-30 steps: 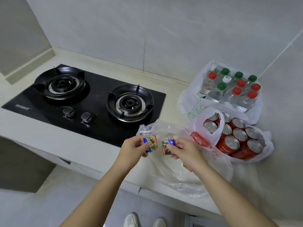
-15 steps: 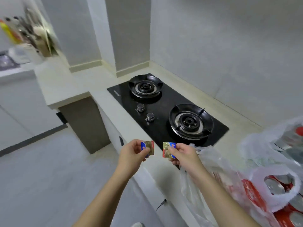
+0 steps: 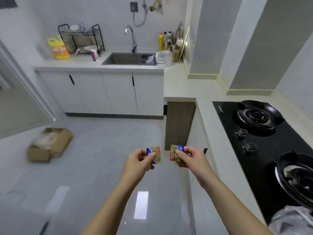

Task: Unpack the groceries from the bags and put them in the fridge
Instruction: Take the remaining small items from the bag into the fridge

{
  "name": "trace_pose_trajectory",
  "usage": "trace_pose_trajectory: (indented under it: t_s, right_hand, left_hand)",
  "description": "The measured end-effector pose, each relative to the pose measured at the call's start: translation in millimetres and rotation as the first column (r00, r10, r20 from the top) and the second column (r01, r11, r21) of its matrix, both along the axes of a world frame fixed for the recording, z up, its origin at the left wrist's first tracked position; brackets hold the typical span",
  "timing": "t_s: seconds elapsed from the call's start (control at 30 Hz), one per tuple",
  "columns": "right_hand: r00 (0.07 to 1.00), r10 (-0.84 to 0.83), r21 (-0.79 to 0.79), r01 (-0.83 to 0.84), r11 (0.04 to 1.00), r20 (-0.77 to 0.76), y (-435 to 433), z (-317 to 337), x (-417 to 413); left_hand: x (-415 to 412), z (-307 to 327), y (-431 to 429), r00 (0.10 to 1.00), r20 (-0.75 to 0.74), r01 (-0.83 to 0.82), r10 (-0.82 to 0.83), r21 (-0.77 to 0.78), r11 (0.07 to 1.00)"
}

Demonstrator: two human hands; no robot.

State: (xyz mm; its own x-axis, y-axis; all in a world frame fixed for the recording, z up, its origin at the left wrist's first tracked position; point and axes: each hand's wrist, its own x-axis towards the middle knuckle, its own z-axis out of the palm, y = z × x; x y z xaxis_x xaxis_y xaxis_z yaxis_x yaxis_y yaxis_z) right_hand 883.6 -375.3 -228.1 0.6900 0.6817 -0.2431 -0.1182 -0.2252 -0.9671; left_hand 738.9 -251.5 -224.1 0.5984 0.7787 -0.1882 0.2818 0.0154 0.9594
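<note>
My left hand [image 3: 139, 161] pinches a small flat packet [image 3: 156, 155], blue, gold and red, between thumb and fingers. My right hand [image 3: 190, 158] pinches a second packet of the same kind [image 3: 174, 154]. Both packets are held out in front of me at waist height over the grey floor, a short gap apart. Only a corner of a clear plastic grocery bag [image 3: 291, 219] shows at the bottom right on the counter. No fridge is in view.
A black two-burner gas hob [image 3: 264, 143] lies in the counter on my right. Ahead are white cabinets [image 3: 108, 92], a sink [image 3: 126, 58] with tap, a dish rack and bottles. An open cardboard box [image 3: 50, 144] sits on the floor at left.
My view has swung left, away from the bags of bottles and cans, toward the sink and open floor. Both hands carried their packets off the counter and still hold them.
</note>
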Motion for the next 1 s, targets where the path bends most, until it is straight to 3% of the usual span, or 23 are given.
trace_pose_trajectory:
  t_s: [0.33, 0.73, 1.0]
  right_hand:
    - [0.958, 0.272, 0.043, -0.277, 0.960, 0.091, 156.5, 47.4, -107.5]
    - [0.893, 0.432, 0.165, -0.448, 0.879, 0.124, 313.8, 99.3, -244.7]
    - [0.798, 0.566, 0.281, -0.602, 0.747, 0.207, 369.8, 141.4, -284.4]
  left_hand:
    - [-143.9, 49.6, 111.8, 0.981, 0.029, -0.194, 0.192, 0.106, 0.975]
    - [-293.2, 96.1, 242.3, 0.929, 0.118, -0.369, 0.352, 0.206, 0.906]
    - [-349.0, 132.3, 281.9, 0.887, 0.200, -0.458, 0.416, 0.273, 0.846]
